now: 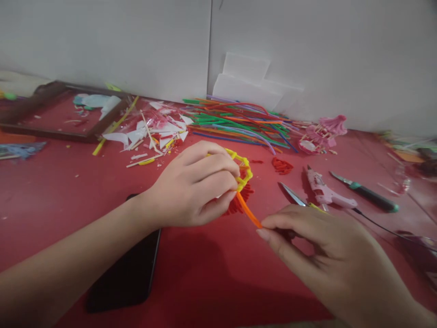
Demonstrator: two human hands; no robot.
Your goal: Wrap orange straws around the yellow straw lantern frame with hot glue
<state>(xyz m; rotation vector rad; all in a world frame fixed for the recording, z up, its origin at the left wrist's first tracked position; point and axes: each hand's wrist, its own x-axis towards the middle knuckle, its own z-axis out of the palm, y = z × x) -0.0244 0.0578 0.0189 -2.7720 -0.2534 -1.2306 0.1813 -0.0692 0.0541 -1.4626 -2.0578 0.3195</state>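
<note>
The left hand (200,182) curls over a small openwork form of bent yellow fuzzy craft stems (249,174), its fingers closed on the near side of it; the fingertips are mostly turned out of sight, so exactly how they press cannot be told. The yellow form sits near the middle of the view, above the red-topped bench (205,282), its right part showing past the knuckles. A bright orange flexible strip (250,210) slants down from the yellow form to the right hand (321,255), whose thumb and forefinger pinch its lower end. Whether the strip is fastened to the form or only held against it is hidden by the left hand. Just behind and below the form lies a cluster of short red fuzzy pieces (235,207), with a smaller heap of red clippings (282,166) farther to the right. Beyond the right hand are a pointed silver metal blade (292,194), a pink plastic glue gun (322,189) with a black cord, and a knife with a dark, green-ended handle (373,197). A black flat phone (126,273) lies partly under the left forearm. Toward the wall, a loose bundle of multicoloured fuzzy stems (235,124) lies beside white paper scraps (136,135), with a dark brown rectangular frame (44,132) at the left.
</note>
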